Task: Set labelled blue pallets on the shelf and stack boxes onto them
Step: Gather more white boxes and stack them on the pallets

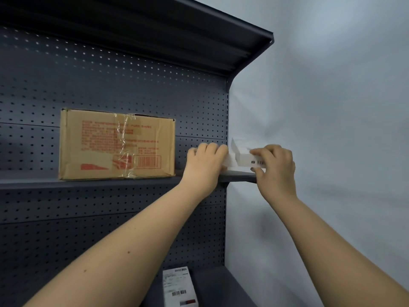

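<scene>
Left hand (205, 160) and right hand (274, 165) gripping white box (238, 159) at shelf (110, 183) end, cardboard box (117, 144) nearby, labelled carton (179, 286) below

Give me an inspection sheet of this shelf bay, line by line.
Surface: dark grey shelf with a pegboard back panel.
Job's things: taped cardboard box stands on the shelf, left of the hands; white boxes at the shelf's right end; no blue pallets seen.
Clutter: labelled white box on the lower shelf.
Grippers: left hand and right hand grip the white boxes, one at either end.
Cables: nothing seen.
Surroundings: plain pale wall to the right.
</scene>
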